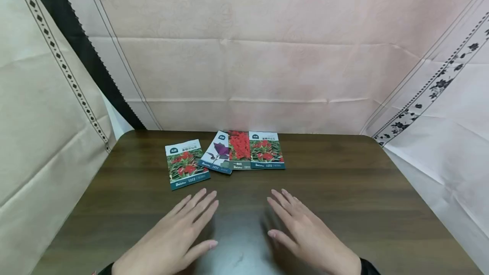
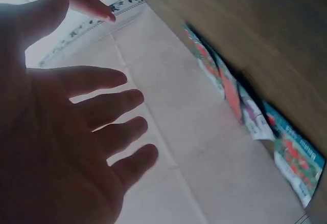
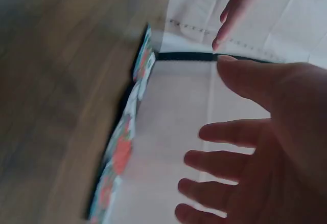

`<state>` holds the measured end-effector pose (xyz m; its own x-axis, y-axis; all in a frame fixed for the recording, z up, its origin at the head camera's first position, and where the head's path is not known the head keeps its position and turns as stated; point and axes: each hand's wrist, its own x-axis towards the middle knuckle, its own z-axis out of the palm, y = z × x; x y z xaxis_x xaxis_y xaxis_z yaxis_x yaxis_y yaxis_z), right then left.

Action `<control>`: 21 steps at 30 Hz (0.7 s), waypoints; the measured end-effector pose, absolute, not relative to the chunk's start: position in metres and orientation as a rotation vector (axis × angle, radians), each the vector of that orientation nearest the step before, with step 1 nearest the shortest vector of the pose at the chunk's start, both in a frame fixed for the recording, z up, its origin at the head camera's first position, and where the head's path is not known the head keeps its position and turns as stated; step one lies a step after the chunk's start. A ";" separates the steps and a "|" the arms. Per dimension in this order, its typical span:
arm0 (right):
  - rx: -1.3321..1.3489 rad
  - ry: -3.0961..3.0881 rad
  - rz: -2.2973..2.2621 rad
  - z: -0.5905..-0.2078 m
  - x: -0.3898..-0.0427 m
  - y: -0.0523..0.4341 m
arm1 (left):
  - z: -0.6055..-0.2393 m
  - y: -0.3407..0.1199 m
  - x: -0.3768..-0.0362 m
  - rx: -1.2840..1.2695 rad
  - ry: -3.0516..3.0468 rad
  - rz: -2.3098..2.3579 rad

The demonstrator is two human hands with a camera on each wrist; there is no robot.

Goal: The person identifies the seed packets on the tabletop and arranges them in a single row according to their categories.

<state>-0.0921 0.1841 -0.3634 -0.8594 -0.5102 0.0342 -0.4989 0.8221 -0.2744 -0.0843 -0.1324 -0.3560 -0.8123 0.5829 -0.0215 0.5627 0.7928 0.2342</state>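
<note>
I see left hand (image 1: 173, 234) and right hand (image 1: 305, 230) spread flat, holding nothing — hovering near side of seed packets (image 1: 225, 154), row overlapping on wooden table (image 1: 363, 190).

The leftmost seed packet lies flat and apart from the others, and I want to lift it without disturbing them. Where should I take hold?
Probably with the left hand, which is nearest. The leftmost seed packet lies flat on the table, so slide its free near-left corner up and pinch there, coming from the front-left; its right edge sits close to the purple-flower packet.
</note>
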 end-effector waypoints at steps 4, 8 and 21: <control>-0.729 2.972 -0.640 -0.377 -0.128 0.197 | -0.368 -0.126 -0.121 0.907 2.902 0.496; -0.485 2.901 -0.919 -0.397 -0.185 0.212 | -0.386 -0.105 -0.181 0.806 2.818 0.886; 0.332 2.420 -1.753 -0.421 -0.289 0.198 | -0.442 -0.013 -0.301 0.046 2.438 1.800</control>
<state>-0.2894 0.1982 -0.4211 -0.9666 0.0984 -0.2367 0.2556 0.2986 -0.9195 -0.3006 -0.0133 -0.4420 -0.9934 0.0897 -0.0708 -0.0413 0.2964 0.9542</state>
